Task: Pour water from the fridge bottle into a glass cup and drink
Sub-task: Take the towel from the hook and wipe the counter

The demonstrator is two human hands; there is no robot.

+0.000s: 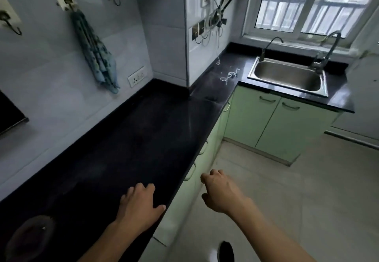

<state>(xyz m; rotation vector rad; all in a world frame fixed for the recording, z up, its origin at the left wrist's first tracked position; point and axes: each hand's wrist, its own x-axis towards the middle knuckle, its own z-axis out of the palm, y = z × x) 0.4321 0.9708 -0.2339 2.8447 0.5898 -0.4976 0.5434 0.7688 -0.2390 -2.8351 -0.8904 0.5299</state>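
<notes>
My left hand [139,206] rests palm down on the front edge of the black countertop [131,138], fingers spread, holding nothing. My right hand [219,192] hovers over the floor just right of the counter edge, fingers loosely curled and empty. A round dark object [30,235], possibly a lid or cup seen from above, sits on the counter at the lower left; I cannot tell what it is. No bottle, fridge or clear glass cup shows in this view.
A steel sink [287,77] with two taps sits under the window at the far right. Green cabinets [266,122] run below the counter. A blue cloth [96,56] hangs from a wall hook. Small clear wire-like items [229,76] lie near the corner.
</notes>
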